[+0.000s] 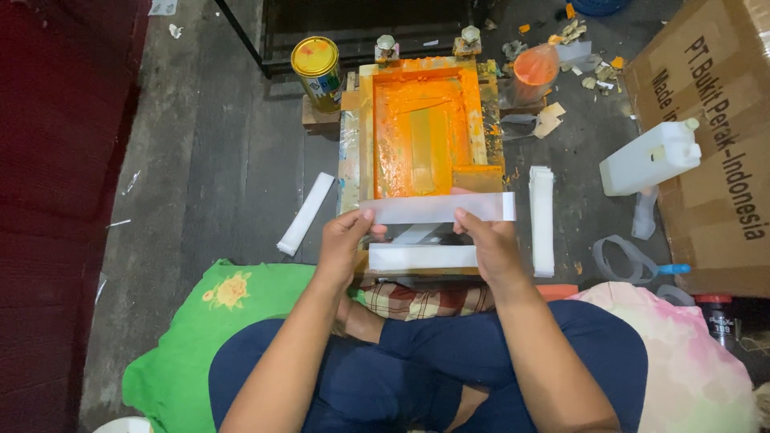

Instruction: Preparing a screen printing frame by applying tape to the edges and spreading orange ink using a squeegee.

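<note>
both hands pinch one white strip [437, 208] level between them, the left hand [343, 240] closed on its left end and the right hand [491, 244] closed near its right end, just in front of the orange-inked screen frame [425, 132], likely to keep it flat. below it a strip stack [423, 256] lies between the hands. another pile [542, 220] lies right, a loose strip [305, 213] left on bare floor with room, a paint can [318, 70] beyond.

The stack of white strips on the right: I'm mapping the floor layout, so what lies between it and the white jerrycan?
In the head view, only bare grey floor lies between the stack of white strips and the white jerrycan; nothing sits in that stretch.
</note>
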